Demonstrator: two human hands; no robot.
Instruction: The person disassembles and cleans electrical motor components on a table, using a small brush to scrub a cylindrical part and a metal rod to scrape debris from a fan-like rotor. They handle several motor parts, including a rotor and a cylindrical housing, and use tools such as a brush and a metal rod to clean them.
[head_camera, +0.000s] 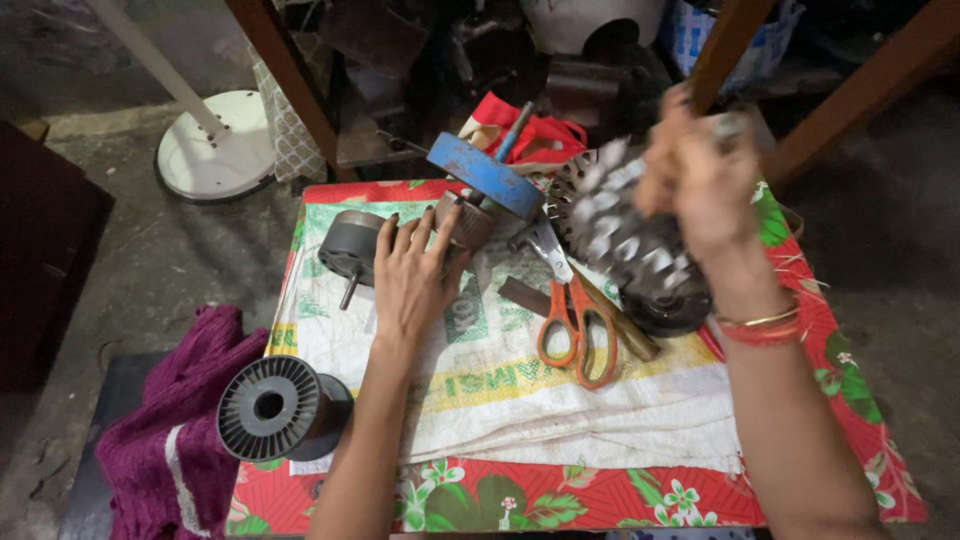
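Clenched grip on the right hand (700, 175), motion-blurred, closed over the top of the wound stator core (625, 245); exactly what the fingers pinch cannot be told. Core stands near the desk's (850, 400) far right corner, its round face tilted toward the camera, axis leaning from near-right up to far-left.

Left hand (410, 285) lies flat, fingers spread and released, on the white woven sack (520, 400), fingertips touching the dark rotor (465, 220). Rotor's shaft runs through a blue disc (485, 175) and points toward the far edge, slightly right.

Grey motor housing (350, 245) sits just left of that hand, near the left edge (its short shaft points toward the near edge). Orange-handled scissors (575, 325) lie between the hands, blades aimed at the far edge. Black empty spool (270, 408) overhangs the near left corner, beside a purple cloth (170, 420).

Open room: the sack's near half, centre to right.
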